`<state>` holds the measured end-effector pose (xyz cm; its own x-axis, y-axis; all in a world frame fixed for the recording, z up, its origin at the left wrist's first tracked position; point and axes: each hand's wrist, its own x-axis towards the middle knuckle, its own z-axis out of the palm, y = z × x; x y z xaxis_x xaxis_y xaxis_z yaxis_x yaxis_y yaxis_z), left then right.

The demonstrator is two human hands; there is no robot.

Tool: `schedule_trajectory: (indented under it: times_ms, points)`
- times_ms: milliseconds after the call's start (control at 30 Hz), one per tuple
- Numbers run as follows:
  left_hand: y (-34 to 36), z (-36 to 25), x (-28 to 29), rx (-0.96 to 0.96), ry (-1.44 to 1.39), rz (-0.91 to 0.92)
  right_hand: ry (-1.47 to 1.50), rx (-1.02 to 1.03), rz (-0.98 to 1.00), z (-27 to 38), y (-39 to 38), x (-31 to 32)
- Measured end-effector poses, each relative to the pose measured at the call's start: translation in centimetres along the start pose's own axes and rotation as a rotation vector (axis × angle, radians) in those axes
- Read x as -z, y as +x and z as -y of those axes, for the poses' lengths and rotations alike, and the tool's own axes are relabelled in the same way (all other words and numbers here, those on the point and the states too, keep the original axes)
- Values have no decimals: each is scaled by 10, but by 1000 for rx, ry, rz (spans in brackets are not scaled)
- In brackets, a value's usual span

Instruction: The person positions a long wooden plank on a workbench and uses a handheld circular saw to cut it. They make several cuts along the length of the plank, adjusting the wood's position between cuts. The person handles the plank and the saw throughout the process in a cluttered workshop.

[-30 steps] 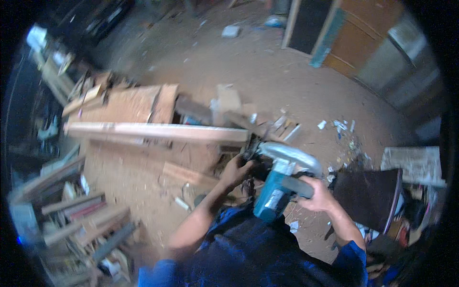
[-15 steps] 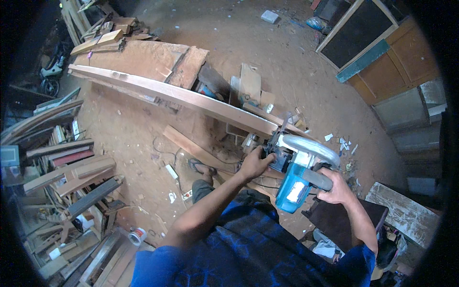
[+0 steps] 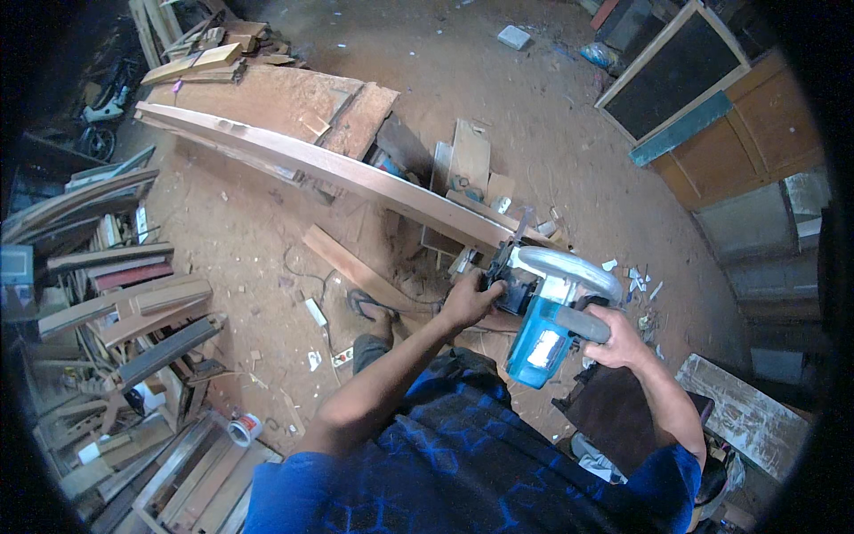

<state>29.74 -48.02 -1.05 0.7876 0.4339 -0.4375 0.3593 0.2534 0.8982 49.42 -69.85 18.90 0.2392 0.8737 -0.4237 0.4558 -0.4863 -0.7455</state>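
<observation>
A teal circular saw [image 3: 538,343] with a silver guard sits at the right end of a long, pale wooden board [image 3: 356,178]. My right hand [image 3: 609,338] is closed on its grey rear handle. My left hand [image 3: 471,298] grips the dark front part of the saw by its base plate, close to the board's end. The board stretches up and left beside a rough plywood sheet [image 3: 249,84] topped with offcuts. A loose plank [image 3: 351,267] lies on the dirt floor below it, with a cable nearby.
Piles of timber [image 3: 124,320] fill the left, near a paint bucket [image 3: 245,430] and a scooter [image 3: 102,107]. A power strip [image 3: 342,357] lies by my foot. Door panels [image 3: 703,151] lean on the right, and a dark sheet [image 3: 600,418] lies near my right forearm.
Over the last second the view has swung, moving the board upward in the picture and bringing my foot into sight. Since half a second ago the saw and both hands have shifted only slightly.
</observation>
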Motion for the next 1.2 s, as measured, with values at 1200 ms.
schedule_trajectory:
  times_ms: [1200]
  points:
    - [-29, -41, 18, 51, -76, -56, -66, 46, -58, 55, -3, 5]
